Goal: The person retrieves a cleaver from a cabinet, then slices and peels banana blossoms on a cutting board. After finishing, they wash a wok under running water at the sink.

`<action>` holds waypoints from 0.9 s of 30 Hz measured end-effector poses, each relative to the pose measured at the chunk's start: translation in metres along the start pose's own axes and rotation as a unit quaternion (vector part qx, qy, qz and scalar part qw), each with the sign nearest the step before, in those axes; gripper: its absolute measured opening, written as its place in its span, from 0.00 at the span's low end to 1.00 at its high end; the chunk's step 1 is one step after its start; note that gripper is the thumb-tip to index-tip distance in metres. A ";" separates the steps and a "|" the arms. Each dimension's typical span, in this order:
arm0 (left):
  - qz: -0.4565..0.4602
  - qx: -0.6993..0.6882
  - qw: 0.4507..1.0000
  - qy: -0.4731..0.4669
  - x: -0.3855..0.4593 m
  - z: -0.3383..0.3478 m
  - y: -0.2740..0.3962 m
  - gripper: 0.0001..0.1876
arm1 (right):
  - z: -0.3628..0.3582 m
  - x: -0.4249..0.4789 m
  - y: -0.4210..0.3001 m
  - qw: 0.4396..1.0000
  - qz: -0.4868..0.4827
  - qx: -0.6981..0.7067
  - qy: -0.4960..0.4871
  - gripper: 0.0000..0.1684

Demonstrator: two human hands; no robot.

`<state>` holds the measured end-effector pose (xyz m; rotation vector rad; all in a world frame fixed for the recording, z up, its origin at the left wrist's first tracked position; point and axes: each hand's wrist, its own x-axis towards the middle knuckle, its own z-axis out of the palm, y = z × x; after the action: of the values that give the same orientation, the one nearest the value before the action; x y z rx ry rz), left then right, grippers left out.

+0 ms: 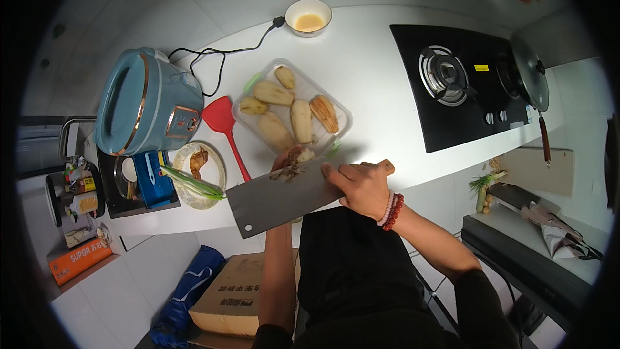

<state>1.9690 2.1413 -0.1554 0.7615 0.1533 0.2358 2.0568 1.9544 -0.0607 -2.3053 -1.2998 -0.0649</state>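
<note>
My right hand [361, 186] grips a broad cleaver [281, 203] by its wooden handle, the dark blade slanting down to the left. Behind the blade is my left hand [282, 159], mostly hidden; only its fingertips show. It holds a pale piece of vegetable [305, 154] with ragged brown peel [289, 170] at the blade's upper edge. Just beyond lies a clear plastic container [343, 115] with several peeled, pale root-like vegetables [302, 121] in it. One of them, at the right, is browner.
A red spatula [220, 114] lies left of the container, beside a blue rice cooker [145, 102]. Nearby stands a plate [213, 182] with scallions [193, 182]. A bowl of yellowish liquid [309, 22] is at the back, a gas stove [445, 87] with a lidded pan [528, 72] right.
</note>
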 end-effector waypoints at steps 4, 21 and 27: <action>-0.020 0.031 0.997 0.067 -0.002 0.005 0.006 0.29 | 0.006 -0.001 0.006 1.000 0.015 0.019 0.008 0.37; -0.035 0.053 0.997 0.047 0.000 0.012 0.011 0.26 | 0.013 -0.011 0.005 0.999 -0.021 -0.009 0.043 0.32; -0.068 -0.039 0.994 0.075 -0.006 -0.008 -0.002 0.27 | 0.000 -0.004 0.011 1.000 0.010 -0.001 0.005 0.30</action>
<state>1.9616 2.1437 -0.1621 0.6527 0.3350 0.1689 2.0635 1.9470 -0.0661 -2.3172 -1.2712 -0.0724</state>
